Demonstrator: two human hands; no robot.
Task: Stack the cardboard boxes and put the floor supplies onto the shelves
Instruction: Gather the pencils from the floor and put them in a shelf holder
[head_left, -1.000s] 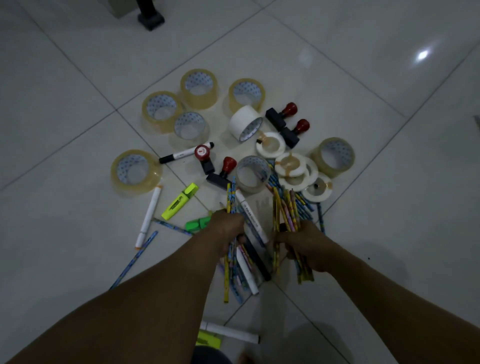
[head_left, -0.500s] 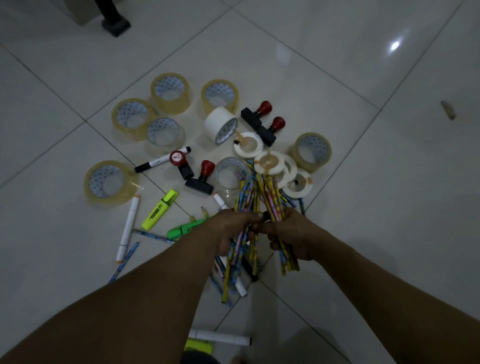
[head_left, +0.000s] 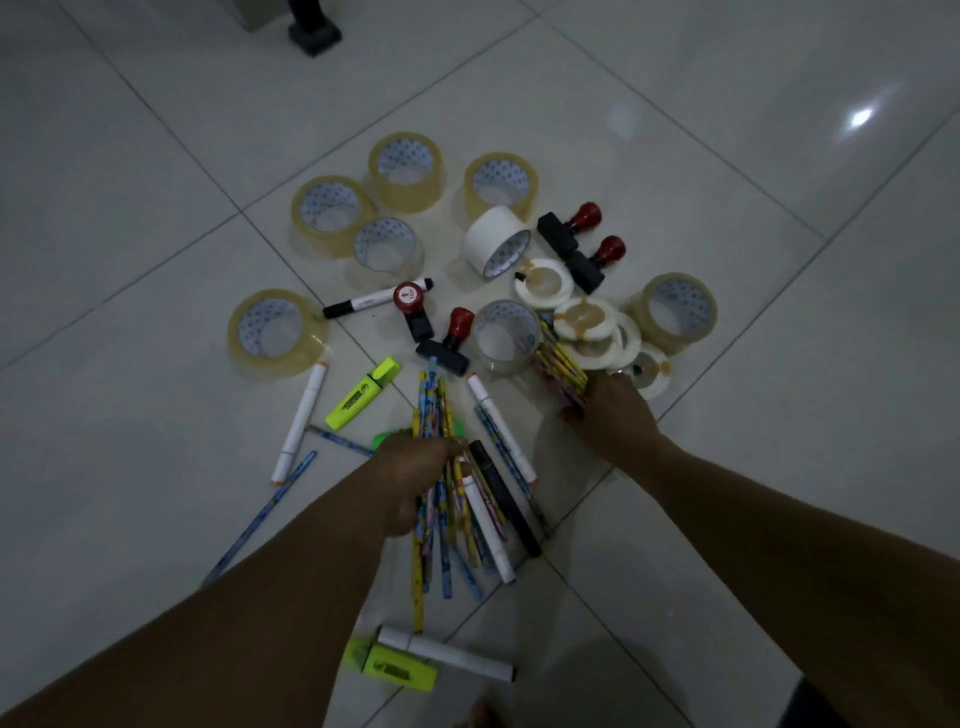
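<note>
**Both my hands on pencils among supplies scattered on a tiled floor**

The view looks down from above in dim light. My left hand (head_left: 415, 483) is closed in a fist round a bundle of pencils (head_left: 432, 400) patterned in blue and yellow. The pencils stick out past my knuckles and back towards me. My right hand (head_left: 610, 415) reaches further out, with its fingers curled down over the near ends of a smaller bunch of pencils (head_left: 561, 369). The far ends of that bunch lie just beside a clear tape roll (head_left: 506, 335). My two hands are apart.

The other supplies lie on the white floor (head_left: 156, 156). Beyond my hands are tan packing tape rolls (head_left: 405, 169), a white tape roll (head_left: 496, 241) on its side, small flat white tape reels (head_left: 543, 283) that overlap, and red-handled stamps (head_left: 569, 228). A black-capped marker (head_left: 376, 301) lies just beside one stamp.

To the left of my left hand are a white marker (head_left: 300, 421), a yellow highlighter (head_left: 363, 392) and a loose pencil (head_left: 260, 519). Between my hands lie a second white marker (head_left: 501, 426) and a black marker (head_left: 506, 499). Close to me, a second yellow highlighter (head_left: 397, 670) touches a third white marker (head_left: 447, 654)
</note>
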